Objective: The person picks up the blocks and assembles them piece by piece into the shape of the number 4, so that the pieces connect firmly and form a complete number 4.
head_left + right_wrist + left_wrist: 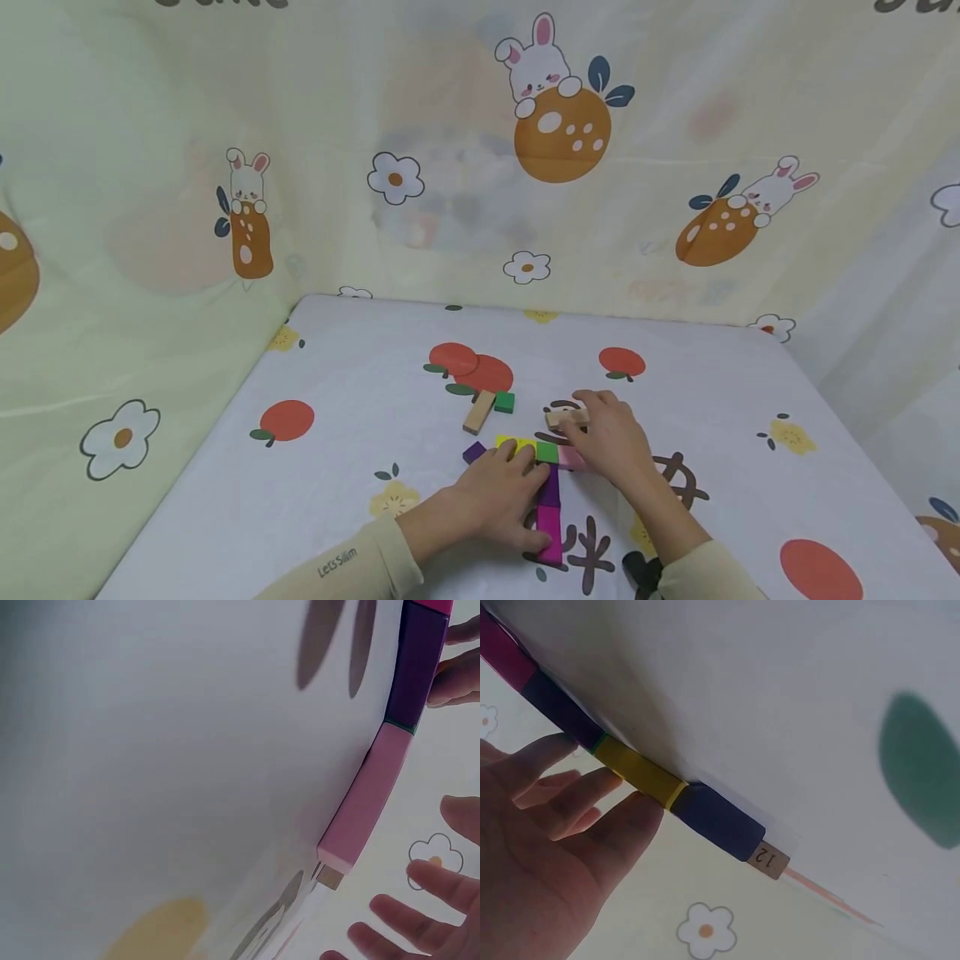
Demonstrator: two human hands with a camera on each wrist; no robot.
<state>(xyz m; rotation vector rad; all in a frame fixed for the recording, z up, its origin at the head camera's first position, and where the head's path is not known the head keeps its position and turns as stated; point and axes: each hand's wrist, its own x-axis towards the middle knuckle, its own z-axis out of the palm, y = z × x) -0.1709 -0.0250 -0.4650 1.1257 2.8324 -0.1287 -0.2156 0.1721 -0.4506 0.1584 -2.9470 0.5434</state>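
Coloured blocks lie in a T: a yellow block [506, 440], a light green block [547, 452] and a pink block [572, 458] form the crossbar. Down from it run a purple block [552, 487] and a magenta block [551, 533]. My left hand [495, 496] rests over the left side, its fingertips at the yellow and purple blocks, thumb by the magenta one. My right hand [611, 437] has its fingers spread beside a plain wooden block [556, 420], which they partly hide. In the right wrist view the fingers look apart from the pink block [367, 799].
Left of the crossbar lies a dark purple block [474, 452]. Farther back are another wooden block [478, 412] and a green block [505, 402]. A printed white cloth [360, 367] covers the table, with patterned curtains [450, 217] behind and at the sides.
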